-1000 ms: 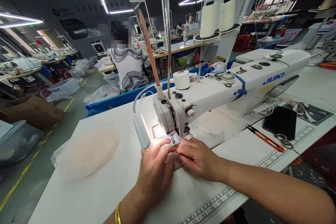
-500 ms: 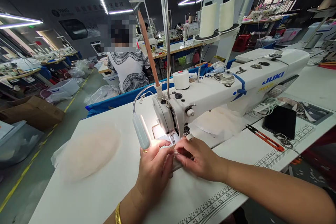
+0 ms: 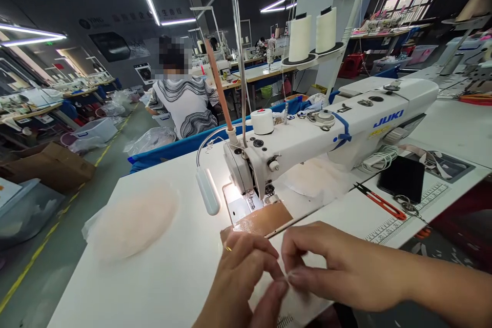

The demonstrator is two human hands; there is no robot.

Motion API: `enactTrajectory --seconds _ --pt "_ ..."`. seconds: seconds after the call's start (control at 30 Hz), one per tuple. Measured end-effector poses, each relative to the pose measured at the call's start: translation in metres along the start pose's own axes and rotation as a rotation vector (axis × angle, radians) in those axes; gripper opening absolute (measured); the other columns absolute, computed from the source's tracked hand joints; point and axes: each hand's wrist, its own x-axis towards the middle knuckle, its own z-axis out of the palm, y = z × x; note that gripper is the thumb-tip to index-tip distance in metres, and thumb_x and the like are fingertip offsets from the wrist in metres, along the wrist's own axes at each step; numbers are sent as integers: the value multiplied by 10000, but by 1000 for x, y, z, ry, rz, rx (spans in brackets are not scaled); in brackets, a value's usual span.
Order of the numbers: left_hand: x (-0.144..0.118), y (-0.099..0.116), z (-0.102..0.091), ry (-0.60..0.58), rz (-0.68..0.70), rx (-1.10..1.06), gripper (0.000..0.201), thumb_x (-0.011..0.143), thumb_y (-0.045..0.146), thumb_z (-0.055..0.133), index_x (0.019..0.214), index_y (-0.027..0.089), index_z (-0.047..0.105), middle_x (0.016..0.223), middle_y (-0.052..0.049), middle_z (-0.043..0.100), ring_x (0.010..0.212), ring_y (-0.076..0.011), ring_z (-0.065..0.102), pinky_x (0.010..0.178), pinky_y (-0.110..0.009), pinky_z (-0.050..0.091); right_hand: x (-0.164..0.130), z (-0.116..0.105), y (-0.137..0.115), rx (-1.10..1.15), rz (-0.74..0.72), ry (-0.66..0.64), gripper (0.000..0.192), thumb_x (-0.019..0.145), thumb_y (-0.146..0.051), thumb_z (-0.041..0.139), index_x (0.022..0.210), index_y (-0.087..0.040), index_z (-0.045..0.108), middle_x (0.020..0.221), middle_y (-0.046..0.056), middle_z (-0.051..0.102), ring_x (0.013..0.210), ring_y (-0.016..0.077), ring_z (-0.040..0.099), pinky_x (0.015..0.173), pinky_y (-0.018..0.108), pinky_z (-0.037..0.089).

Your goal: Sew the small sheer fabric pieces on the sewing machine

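Your left hand (image 3: 244,274) and right hand (image 3: 340,269) are close together, down in front of the sewing machine (image 3: 303,138). On each hand, the thumb and pointing finger pinch tight on a tiny bit of thin pale cloth (image 3: 286,277), and their tips almost meet. The bit is blurry. It is over the near edge of the white table (image 3: 169,287), nearer you than the shiny brown plate (image 3: 263,219) by the needle.
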Motion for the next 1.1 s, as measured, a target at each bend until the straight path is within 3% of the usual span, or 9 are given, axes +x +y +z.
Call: enactTrajectory --seconds 0.07,0.13,0.33,0.4,0.53,0.67,0.77,0.9,1.1 --pt "2 7 1 -83 -77 -127 110 1060 296 575 972 279 637 1043 -28 698 954 -213 650 924 -381 540 -1 -8 -9 202 168 -128 60 1008 -252 616 950 -237 616 820 -16 686 689 137 642 606 233 506" --pt "8 -1 7 -117 -200 -141 184 1065 322 546 927 269 655 1010 -36 703 957 -223 647 866 -368 561 12 -13 -3 205 279 -140 72 970 -181 585 911 -221 597 769 -34 648 616 117 602 547 214 454" --pt "18 -62 33 -84 -438 250 157 930 208 623 774 214 612 860 -34 649 877 -258 575 775 -389 460 74 -7 43 -514 409 -102 125 901 -127 649 804 -190 602 759 -19 659 704 143 569 585 240 320" --pt "16 -71 37 -37 -375 344 92 905 163 641 825 204 626 895 -39 652 889 -259 553 789 -393 424 84 -2 49 -606 399 -90 103 926 -136 616 837 -187 612 837 9 699 759 163 589 601 260 302" --pt "9 -71 36 60 -51 418 202 1010 98 538 892 203 665 978 -34 700 886 -224 548 851 -404 369 87 2 52 -669 393 -75 70 967 -179 596 904 -182 626 896 48 717 779 198 595 622 300 277" --pt "8 -69 34 50 24 396 261 1069 117 528 915 223 709 881 14 724 843 -195 568 849 -407 323 71 3 54 -905 288 -23 92 1011 -210 583 1045 -160 652 922 90 724 827 245 616 678 332 300" --pt "10 -70 32 60 -6 385 236 1066 146 562 927 236 731 929 25 742 872 -201 578 862 -419 312 54 8 61 -1102 37 75 77 1005 -181 585 1019 -167 660 982 104 731 902 269 606 758 364 328" --pt "10 -72 31 83 -5 409 264 1073 166 540 907 240 731 988 25 753 884 -213 584 842 -412 307 45 15 82 -1025 -317 148 156 1009 -109 522 967 -181 652 984 46 732 851 211 562 807 368 332" --pt "8 -73 30 58 -42 494 213 1035 145 555 1096 246 732 1091 -12 753 965 -253 618 894 -438 317 52 13 99 -1002 -233 112 168 973 -89 560 1057 -180 673 1106 36 751 854 228 517 802 373 347"
